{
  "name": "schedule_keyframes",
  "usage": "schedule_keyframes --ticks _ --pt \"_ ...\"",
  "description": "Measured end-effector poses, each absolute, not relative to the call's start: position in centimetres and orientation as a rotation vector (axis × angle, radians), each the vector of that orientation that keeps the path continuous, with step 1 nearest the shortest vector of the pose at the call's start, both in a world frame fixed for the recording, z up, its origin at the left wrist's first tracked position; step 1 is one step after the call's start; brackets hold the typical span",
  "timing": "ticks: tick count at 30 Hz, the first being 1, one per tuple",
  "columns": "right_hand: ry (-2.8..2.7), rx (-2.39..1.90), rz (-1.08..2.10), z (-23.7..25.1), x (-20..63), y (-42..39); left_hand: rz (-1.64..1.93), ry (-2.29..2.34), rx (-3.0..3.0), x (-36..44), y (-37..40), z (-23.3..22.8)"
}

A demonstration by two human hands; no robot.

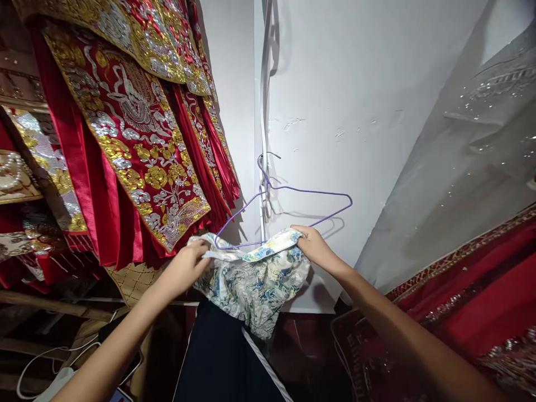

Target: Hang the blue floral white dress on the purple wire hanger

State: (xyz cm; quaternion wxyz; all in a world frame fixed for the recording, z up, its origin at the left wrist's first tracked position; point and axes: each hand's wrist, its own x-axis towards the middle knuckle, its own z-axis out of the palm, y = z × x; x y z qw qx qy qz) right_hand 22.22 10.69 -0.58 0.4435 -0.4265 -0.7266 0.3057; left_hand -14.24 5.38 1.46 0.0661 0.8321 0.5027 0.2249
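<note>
Forearms: both reach up from the bottom edge of the view, bare, toward the white wall (377,84).
Left hand (186,268): closed, pinching the left end of the floral garment (255,285) at its top band.
Right hand (314,245): closed on the right end of that same band, fingers curled over it.
Garment place: stretched between the two hands, just under the bottom bar of the hanger (288,209), over a dark cloth (221,357) lower down.
Hanger: thin purple wire, hooked on a wall fitting, tilted so its left corner dips to the garment's band.
Handling: the garment looks light, soft and limp, likely a little slick; it sags below the band, so the firm band ends seem the best places to grip. The wire hanger looks springy and easy to knock off its hook.
Long axis: the band runs left to right, rising slightly toward the right hand; the body hangs down from it.
Surroundings: red and gold embroidered robes (134,139) hang at left, touching the left hand's side; grey sequinned fabric (473,156) and red cloth (473,301) lie at right.
</note>
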Motion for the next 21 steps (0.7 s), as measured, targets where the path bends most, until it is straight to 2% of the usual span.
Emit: schedule_keyframes --ticks 4,9,13,18,21 --pt "-1.797 -1.069 0.804 0.9 23.0 8.6 0.84 1.418 2.546 -11.4 7.3 4.3" --pt "-1.836 -0.946 0.867 1.3 20.7 6.2 1.115 1.244 2.585 -8.1 8.7 5.5" --pt "-1.87 -1.096 0.621 2.4 21.1 4.7 1.184 1.227 2.553 -9.0 10.1 5.8" --pt "-1.577 -1.337 0.156 5.3 26.7 5.7 1.137 1.343 2.609 -10.6 10.2 7.4" --pt "-1.616 -1.389 0.245 7.6 29.8 6.9 1.189 1.33 2.633 -10.9 10.0 8.2"
